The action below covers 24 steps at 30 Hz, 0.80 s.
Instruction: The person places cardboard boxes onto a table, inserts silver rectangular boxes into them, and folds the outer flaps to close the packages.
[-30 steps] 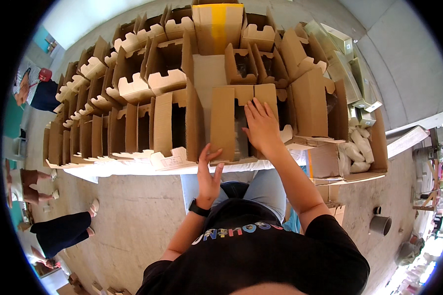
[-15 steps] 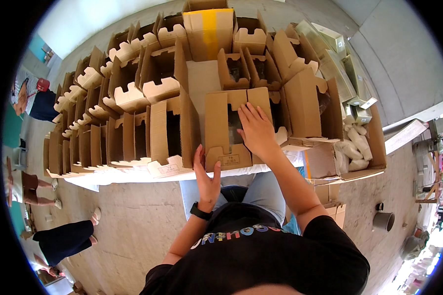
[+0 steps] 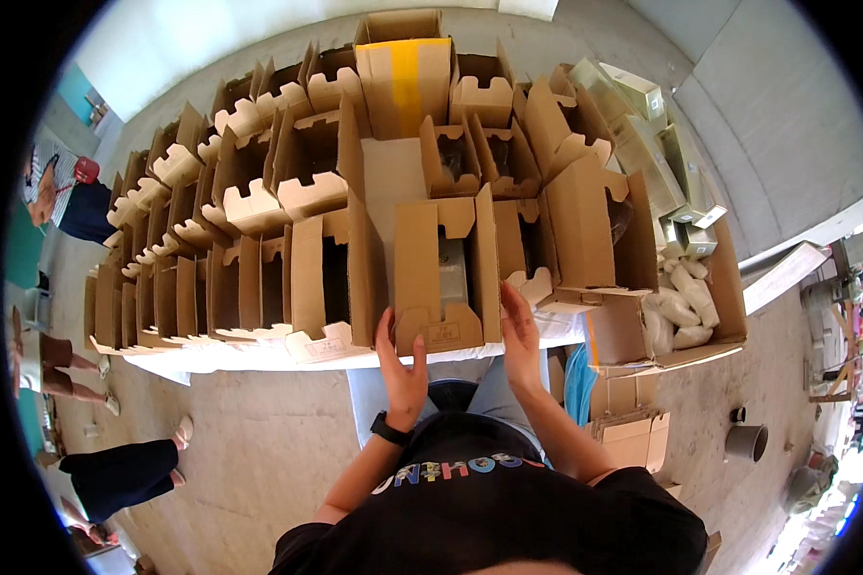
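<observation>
An open brown cardboard box stands at the near edge of the table, flaps up, with a grey item inside. My left hand presses against its lower left corner and front flap, a black watch on the wrist. My right hand lies flat against the box's right side. Both hands clasp the box between them. Rows of similar open cardboard boxes fill the table to the left and behind.
A tall box with a yellow stripe stands at the back. At right, a larger carton holds white wrapped packets, with greenish small boxes behind it. Other people stand at left. A grey bucket sits on the floor.
My right hand came down from the top of the box to its right side. My left hand rose to the box's lower left corner. The view shifted slightly.
</observation>
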### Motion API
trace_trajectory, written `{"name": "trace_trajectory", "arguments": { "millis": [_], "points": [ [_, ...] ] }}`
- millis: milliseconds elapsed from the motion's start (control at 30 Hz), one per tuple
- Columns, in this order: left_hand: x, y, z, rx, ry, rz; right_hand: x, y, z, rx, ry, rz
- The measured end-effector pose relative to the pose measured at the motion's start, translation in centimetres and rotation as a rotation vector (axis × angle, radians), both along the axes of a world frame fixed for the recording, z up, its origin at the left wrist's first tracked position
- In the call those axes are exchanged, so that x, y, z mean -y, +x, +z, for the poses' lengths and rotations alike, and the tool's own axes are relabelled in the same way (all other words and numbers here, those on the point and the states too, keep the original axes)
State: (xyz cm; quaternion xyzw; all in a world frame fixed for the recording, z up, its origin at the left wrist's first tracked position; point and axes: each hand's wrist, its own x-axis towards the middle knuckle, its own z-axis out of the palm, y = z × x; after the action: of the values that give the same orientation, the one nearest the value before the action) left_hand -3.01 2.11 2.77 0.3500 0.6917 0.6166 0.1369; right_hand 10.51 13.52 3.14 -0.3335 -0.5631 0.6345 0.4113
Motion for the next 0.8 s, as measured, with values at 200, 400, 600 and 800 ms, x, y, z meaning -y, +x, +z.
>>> {"name": "trace_trajectory", "arguments": {
  "millis": [200,400,600,800],
  "points": [
    [0.5,0.5,-1.2,0.119,-0.058,0.076,0.4,-1.8,-1.3,0.051,-0.227,0.081],
    [1.2,0.9,0.3,0.425,-0.074,-0.058,1.1,-1.5,-1.0,0.010,-0.301,0.193],
    [4.8,1.8,4.1,0.250,0.022,-0.224,4.5,1.9,3.9,-0.013,-0.141,0.254],
    [3.0,-1.6,9.5,-0.019,0.245,-0.327,3.3,0.1,8.0,-0.104,0.287,0.169]
  ]
}}
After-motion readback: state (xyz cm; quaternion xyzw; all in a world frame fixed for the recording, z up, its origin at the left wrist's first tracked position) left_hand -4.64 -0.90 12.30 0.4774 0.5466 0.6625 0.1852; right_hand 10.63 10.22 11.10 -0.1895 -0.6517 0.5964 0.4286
